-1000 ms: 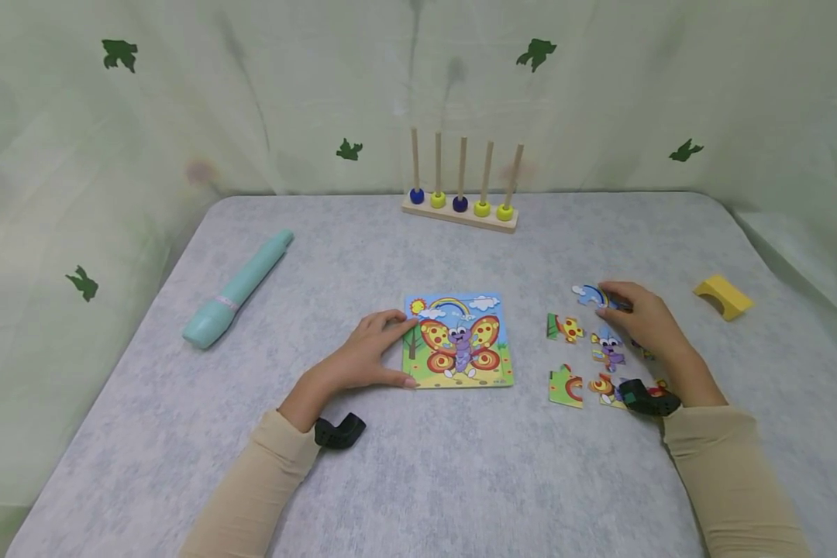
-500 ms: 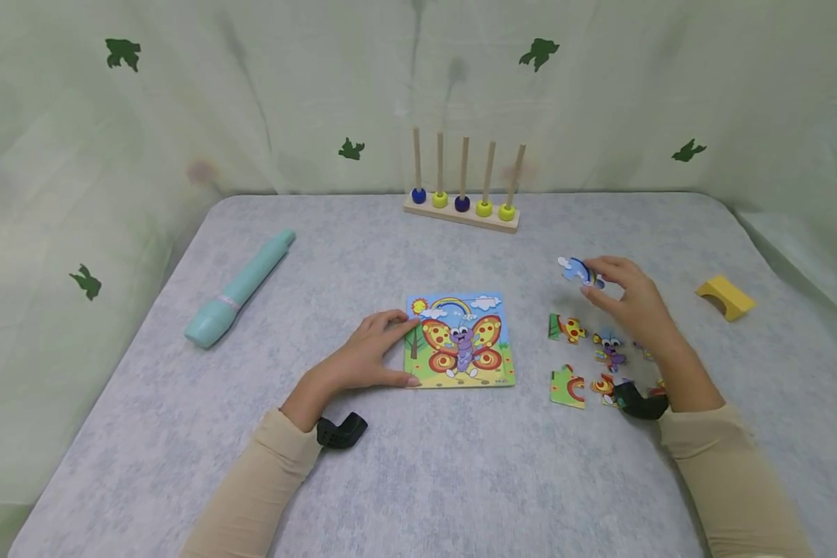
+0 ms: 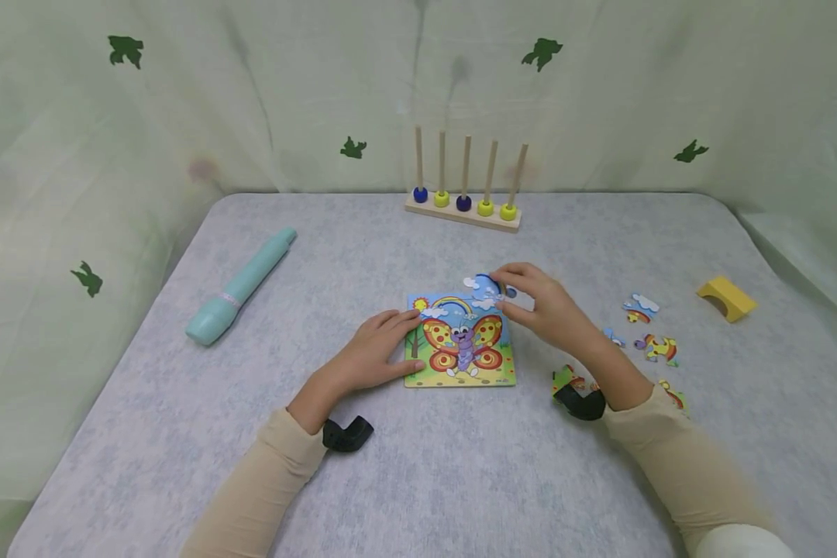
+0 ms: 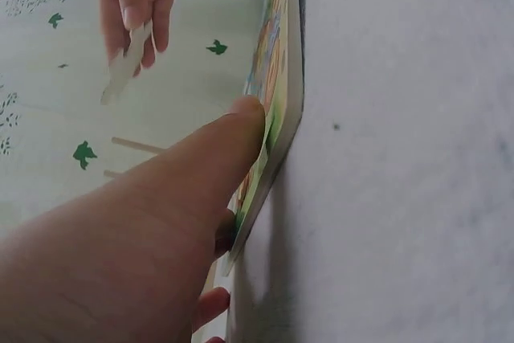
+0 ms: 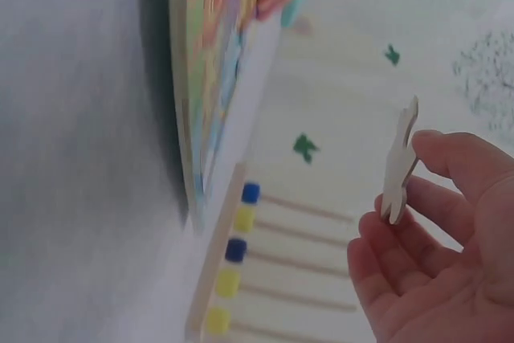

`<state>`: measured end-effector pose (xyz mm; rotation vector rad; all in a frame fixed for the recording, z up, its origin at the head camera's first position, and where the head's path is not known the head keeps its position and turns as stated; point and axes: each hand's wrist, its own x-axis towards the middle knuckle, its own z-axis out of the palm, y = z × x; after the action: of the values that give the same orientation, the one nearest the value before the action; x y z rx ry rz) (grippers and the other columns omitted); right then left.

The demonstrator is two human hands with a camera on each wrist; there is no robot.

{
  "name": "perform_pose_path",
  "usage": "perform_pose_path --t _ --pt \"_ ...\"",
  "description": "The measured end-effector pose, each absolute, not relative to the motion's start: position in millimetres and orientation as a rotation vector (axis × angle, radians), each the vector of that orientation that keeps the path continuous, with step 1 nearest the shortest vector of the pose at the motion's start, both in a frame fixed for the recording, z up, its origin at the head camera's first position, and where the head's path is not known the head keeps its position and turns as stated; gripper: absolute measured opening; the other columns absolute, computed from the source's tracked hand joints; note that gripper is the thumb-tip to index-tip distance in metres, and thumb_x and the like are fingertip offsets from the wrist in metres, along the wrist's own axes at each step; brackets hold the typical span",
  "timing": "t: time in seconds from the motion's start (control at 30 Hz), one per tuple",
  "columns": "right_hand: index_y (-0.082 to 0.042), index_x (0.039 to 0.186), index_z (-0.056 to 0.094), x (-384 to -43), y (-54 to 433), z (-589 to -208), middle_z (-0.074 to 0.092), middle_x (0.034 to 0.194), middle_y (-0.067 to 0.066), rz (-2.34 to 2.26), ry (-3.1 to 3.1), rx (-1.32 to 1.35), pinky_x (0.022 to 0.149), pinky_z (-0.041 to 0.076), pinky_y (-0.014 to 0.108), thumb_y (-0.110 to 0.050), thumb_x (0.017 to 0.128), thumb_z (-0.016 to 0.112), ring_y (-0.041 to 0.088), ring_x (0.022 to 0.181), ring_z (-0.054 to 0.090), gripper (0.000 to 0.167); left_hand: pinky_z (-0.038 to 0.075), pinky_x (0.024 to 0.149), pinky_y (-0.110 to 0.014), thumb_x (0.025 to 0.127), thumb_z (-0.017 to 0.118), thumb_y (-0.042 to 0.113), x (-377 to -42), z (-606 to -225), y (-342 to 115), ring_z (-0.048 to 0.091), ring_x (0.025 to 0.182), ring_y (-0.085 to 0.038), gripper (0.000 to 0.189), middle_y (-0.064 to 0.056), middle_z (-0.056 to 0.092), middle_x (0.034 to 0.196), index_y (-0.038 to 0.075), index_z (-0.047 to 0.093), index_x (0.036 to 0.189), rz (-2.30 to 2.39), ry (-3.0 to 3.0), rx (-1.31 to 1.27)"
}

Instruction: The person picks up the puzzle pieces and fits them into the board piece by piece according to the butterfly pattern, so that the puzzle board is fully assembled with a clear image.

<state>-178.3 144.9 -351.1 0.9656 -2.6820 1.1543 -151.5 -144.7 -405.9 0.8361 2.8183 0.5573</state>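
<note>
A square butterfly puzzle board [image 3: 463, 349] lies flat on the table in the head view. My left hand [image 3: 371, 353] rests at its left side, fingertips on the upper left corner and thumb on the lower left part. Over the board's upper right edge, my right hand [image 3: 547, 306] pinches a rainbow puzzle piece [image 3: 486, 286] between thumb and fingers. The right wrist view shows that piece [image 5: 399, 165] edge-on, held up off the board. Several loose puzzle pieces [image 3: 661, 349] lie to the right, some partly hidden by the right forearm and its black wrist camera.
A wooden bead stand [image 3: 463, 215] with upright rods and blue and yellow beads is at the back. The turquoise microphone-shaped toy [image 3: 240, 287] lies on the left. A yellow arch block [image 3: 728, 299] sits at the far right. Pale curtains stand behind the table.
My right hand has lifted the rainbow puzzle piece from the right-hand group and carried it left to above the board. The left thumb has shifted up onto the board.
</note>
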Motion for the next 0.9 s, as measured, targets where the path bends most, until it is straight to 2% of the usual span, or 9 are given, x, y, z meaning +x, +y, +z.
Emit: perform_pose_path --t 0.27,0.5,0.73,0.9 --pt "-0.003 0.124 0.053 -193.4 109.6 -369.3 0.046 0.125 0.012 1.070 -2.928 1.011 0.092 0.039 0.040 -0.015 0.087 0.060 0.026 0.115 0.043 0.040 0.017 0.103 -0.043 0.079 0.054 0.061 -152.7 -402.5 -143.2 0.026 0.127 -0.027 0.082 -0.004 0.032 0.141 0.013 0.031 0.140 0.541 2.821 0.810" --pt "-0.001 0.123 0.054 -204.4 102.6 -385.0 0.049 0.122 0.013 0.967 -3.014 1.079 0.091 0.039 0.040 -0.013 0.087 0.060 0.026 0.113 0.045 0.039 0.018 0.102 -0.044 0.078 0.049 0.066 -156.5 -403.1 -138.0 0.026 0.125 -0.028 0.082 -0.004 0.034 0.138 0.022 0.027 0.143 0.455 2.842 0.801" --pt "-0.001 0.125 0.052 -207.8 102.8 -391.0 0.049 0.122 0.014 0.931 -3.006 1.159 0.090 0.039 0.040 -0.012 0.088 0.058 0.026 0.112 0.045 0.039 0.029 0.092 -0.042 0.080 0.047 0.064 -164.4 -403.4 -129.3 0.036 0.109 -0.027 0.074 -0.008 0.039 0.125 0.027 0.030 0.141 0.366 2.892 0.826" --pt "-0.003 0.125 0.053 -209.0 102.7 -391.5 0.049 0.121 0.014 0.906 -2.991 1.173 0.090 0.040 0.039 -0.013 0.088 0.059 0.026 0.111 0.046 0.039 0.032 0.087 -0.039 0.082 0.046 0.062 -167.0 -401.8 -125.8 0.038 0.102 -0.025 0.069 -0.009 0.039 0.122 0.028 0.033 0.140 0.328 2.903 0.827"
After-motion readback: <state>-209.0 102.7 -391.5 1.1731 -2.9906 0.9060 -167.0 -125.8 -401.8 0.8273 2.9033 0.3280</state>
